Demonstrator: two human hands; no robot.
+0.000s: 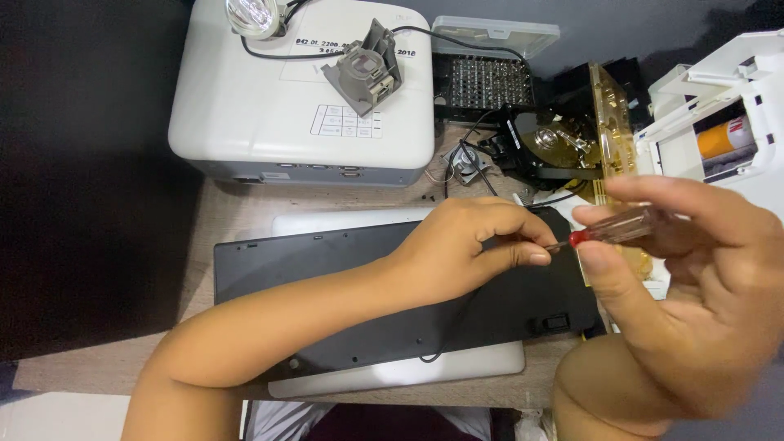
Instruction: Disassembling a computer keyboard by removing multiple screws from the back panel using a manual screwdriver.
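Fingers of our left hand are pinching together around the thin metal tip of the screwdriver, while our right hand is closing thumb and forefinger on its clear plastic handle with the red collar. We are holding it level, just above the black panel lying on a pale slab on the desk. We are judging the tool light and stiff, its smooth handle a little slippery, so we are gripping it best at the thick handle and only steadying the shaft. Farther out, a white projector is sitting at the back, with a lamp module on top, a bit case beside it and an opened hard drive to the right.
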